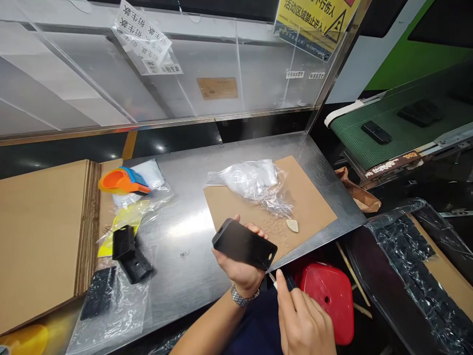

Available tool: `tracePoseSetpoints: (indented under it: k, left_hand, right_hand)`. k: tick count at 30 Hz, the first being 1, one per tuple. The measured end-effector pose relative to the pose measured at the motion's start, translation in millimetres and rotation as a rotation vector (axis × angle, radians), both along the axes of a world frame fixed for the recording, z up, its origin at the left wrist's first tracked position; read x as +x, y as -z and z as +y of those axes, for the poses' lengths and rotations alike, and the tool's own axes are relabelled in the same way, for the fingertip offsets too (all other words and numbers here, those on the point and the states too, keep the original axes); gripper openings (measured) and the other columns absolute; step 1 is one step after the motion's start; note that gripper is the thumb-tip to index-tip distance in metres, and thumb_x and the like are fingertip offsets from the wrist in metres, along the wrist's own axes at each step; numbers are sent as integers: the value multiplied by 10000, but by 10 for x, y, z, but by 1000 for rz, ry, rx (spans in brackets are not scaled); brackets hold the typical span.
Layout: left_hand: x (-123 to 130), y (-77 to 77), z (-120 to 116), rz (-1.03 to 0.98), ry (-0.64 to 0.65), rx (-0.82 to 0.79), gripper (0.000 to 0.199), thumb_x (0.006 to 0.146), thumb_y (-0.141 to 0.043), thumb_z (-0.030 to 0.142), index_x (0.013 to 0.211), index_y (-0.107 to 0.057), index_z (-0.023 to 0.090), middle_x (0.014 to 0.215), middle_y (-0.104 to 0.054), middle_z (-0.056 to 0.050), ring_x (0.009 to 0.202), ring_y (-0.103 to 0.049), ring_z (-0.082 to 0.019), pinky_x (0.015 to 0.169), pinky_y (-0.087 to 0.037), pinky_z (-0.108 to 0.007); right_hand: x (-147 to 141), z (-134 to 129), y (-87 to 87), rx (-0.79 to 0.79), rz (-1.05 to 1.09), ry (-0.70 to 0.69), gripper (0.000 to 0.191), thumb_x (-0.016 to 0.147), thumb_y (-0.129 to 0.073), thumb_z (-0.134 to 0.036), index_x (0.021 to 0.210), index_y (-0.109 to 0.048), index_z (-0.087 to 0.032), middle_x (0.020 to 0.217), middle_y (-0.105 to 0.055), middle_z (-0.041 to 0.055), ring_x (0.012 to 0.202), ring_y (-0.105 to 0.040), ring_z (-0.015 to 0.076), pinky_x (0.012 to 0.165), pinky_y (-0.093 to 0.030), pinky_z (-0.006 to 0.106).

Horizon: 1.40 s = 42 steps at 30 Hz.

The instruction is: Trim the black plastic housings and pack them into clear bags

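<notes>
My left hand [236,271], with a metal watch band at the wrist, is closed around a black plastic housing [244,244] and holds it tilted above the table's front edge. The housing is long, with an oval opening at its right end. My right hand [305,315] grips a slim tool [272,279] whose thin tip is close to the housing's lower right corner. Most of the tool is hidden by the fingers, and I cannot tell whether its tip touches the housing. Beyond my hands, a clear plastic bag [251,180] rests on a cardboard sheet [310,202].
A cardboard stack [40,236] stands left. Nearby are orange tape dispensers [120,181] and black plastic parts [133,264]. A pale chip [292,225] lies on the sheet. At right are a green conveyor [354,133], red stool [328,296] and lined bin [402,256].
</notes>
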<state>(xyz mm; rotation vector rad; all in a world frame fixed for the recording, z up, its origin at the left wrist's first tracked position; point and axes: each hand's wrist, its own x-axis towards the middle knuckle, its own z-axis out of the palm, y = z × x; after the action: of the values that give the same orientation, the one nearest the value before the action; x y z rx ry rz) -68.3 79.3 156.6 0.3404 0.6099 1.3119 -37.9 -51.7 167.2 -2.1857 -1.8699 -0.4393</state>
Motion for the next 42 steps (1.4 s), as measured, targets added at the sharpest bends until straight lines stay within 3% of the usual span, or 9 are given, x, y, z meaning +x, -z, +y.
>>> tracePoseSetpoints:
  k: [6, 11, 16, 21, 27, 31, 33, 39, 42]
  left_hand:
    - [1, 47, -8, 10, 20, -17, 512, 743, -418, 646, 974, -637, 245, 668, -600, -16, 587, -542, -141, 557, -470, -257]
    - [4, 33, 16, 73, 92, -163, 498, 729, -463, 639, 930, -638, 218, 668, -612, -10, 573, -563, -136, 546, -479, -247]
    - [7, 21, 56, 151, 242, -319, 517, 773, -419, 623, 708, -623, 152, 629, -620, -27, 540, -575, -119, 539, -479, -224]
    - [11, 33, 104, 186, 370, -380, 537, 782, -413, 618, 692, -618, 131, 602, -617, -33, 509, -576, -117, 495, -468, -213]
    - [16, 74, 122, 119, 469, -459, 508, 797, -418, 591, 803, -636, 132, 601, -621, -34, 479, -567, -119, 476, -468, -222]
    - [40, 88, 80, 100, 524, -502, 511, 807, -406, 583, 813, -636, 127, 607, -625, -43, 482, -571, -121, 472, -470, -219]
    - [57, 92, 48, 105, 523, -527, 507, 817, -394, 574, 812, -635, 128, 607, -626, -42, 489, -578, -123, 478, -475, -219]
    - [107, 182, 53, 104, 521, -666, 447, 861, -356, 471, 787, -614, 113, 558, -599, -43, 448, -564, -135, 433, -464, -231]
    - [65, 313, 168, 84, 482, -674, 429, 882, -308, 404, 767, -595, 107, 552, -583, -49, 451, -557, -130, 442, -467, -229]
  right_hand:
    - [-32, -3, 67, 23, -62, 123, 401, 885, -256, -61, 1112, -583, -104, 513, -426, 9, 442, -417, 147, 452, -298, 298]
    - [78, -16, 7, -41, -97, 9, 395, 893, -276, -83, 1165, -560, -118, 534, -431, 10, 464, -415, 133, 460, -303, 280]
    - [174, -51, 2, -51, -18, -18, 398, 916, -287, -125, 1249, -502, -164, 569, -438, 10, 485, -416, 128, 472, -306, 274]
    - [273, -46, 13, -59, 16, -1, 402, 911, -311, -138, 1286, -458, -117, 587, -465, 10, 501, -452, 141, 485, -344, 281]
    - [308, 57, 38, -49, 692, 9, 353, 932, -343, -217, 1264, -441, -147, 919, -616, 84, 835, -608, 159, 689, -500, 241]
    - [215, 166, 100, -24, 991, 20, 254, 899, -436, -225, 1126, -537, -174, 837, -633, 39, 756, -614, 128, 648, -502, 196]
    - [166, 213, 140, 31, 943, -12, 219, 892, -436, -181, 1048, -589, -171, 775, -628, 35, 694, -598, 128, 606, -488, 206]
    - [48, 218, 300, 323, 448, -137, 223, 844, -448, -59, 1021, -583, -73, 609, -589, 51, 556, -517, 150, 514, -400, 261]
    - [55, 169, 521, 192, 534, -35, 204, 900, -410, -191, 839, -595, -130, 603, -581, 38, 557, -517, 135, 552, -402, 254]
